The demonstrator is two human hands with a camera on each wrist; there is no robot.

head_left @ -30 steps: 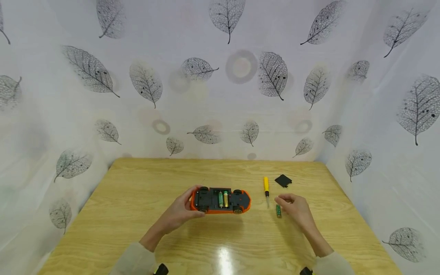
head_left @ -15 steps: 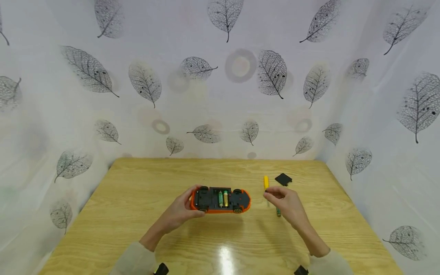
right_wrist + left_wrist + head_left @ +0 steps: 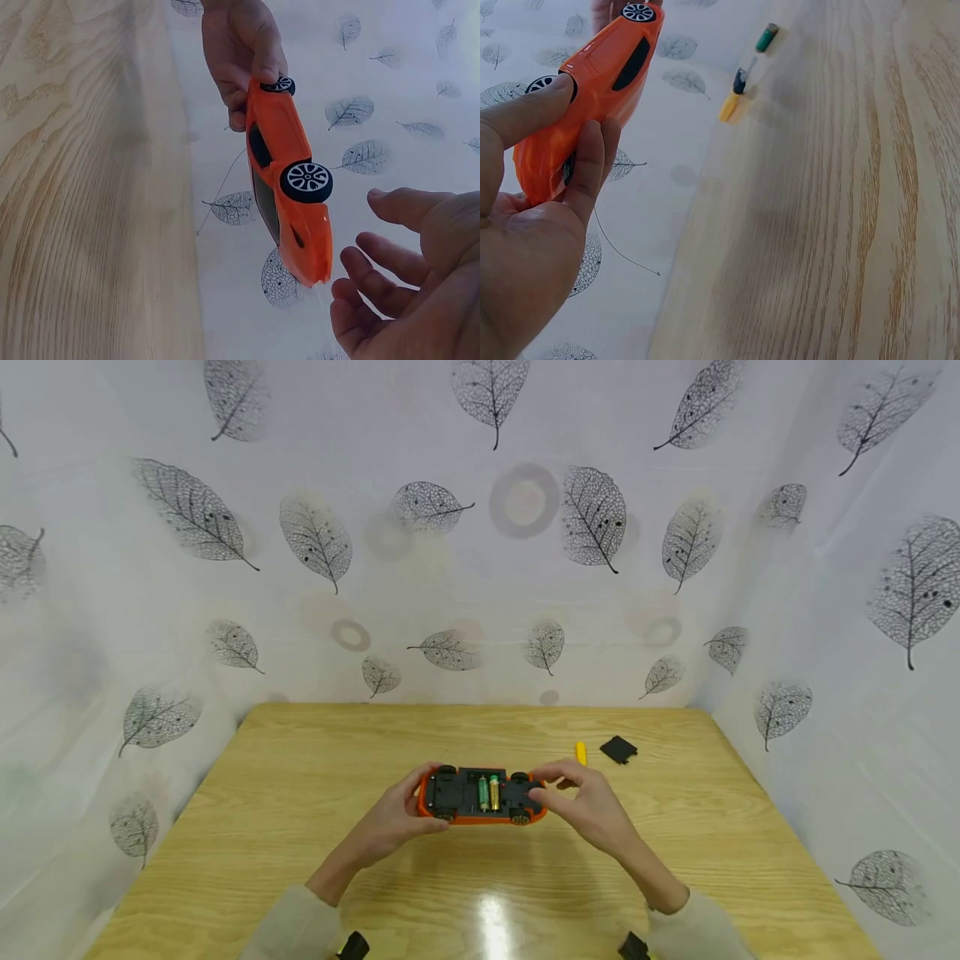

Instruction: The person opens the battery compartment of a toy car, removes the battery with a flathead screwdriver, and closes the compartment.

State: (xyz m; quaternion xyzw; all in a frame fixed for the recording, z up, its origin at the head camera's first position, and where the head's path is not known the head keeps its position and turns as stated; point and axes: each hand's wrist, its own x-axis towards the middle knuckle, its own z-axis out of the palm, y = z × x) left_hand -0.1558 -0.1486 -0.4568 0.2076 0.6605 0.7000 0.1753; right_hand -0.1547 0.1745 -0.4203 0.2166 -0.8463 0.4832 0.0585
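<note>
An orange toy car (image 3: 465,820) is held upside down above the table by my left hand (image 3: 393,818), thumb on its near side and fingers round the far side at one end. Its black underside faces up, with an uncovered battery bay holding a green battery (image 3: 483,794) and a gold-and-green battery (image 3: 494,793). My right hand (image 3: 588,806) is at the car's other end, fingers loosely bent and overlapping it in the head view. In the right wrist view those fingers (image 3: 382,277) are spread apart, with nothing between them, beside the car.
A yellow-handled screwdriver (image 3: 581,752) lies right of the car, partly behind my right hand. A black battery cover (image 3: 618,749) lies beyond it. Another green battery (image 3: 766,37) lies near the screwdriver's tip, hidden in the head view. A thin wire (image 3: 622,251) hangs beneath the car.
My right hand has moved left from beside the loose battery, past the screwdriver, to the end of the car. My left hand and the car have stayed almost still.
</note>
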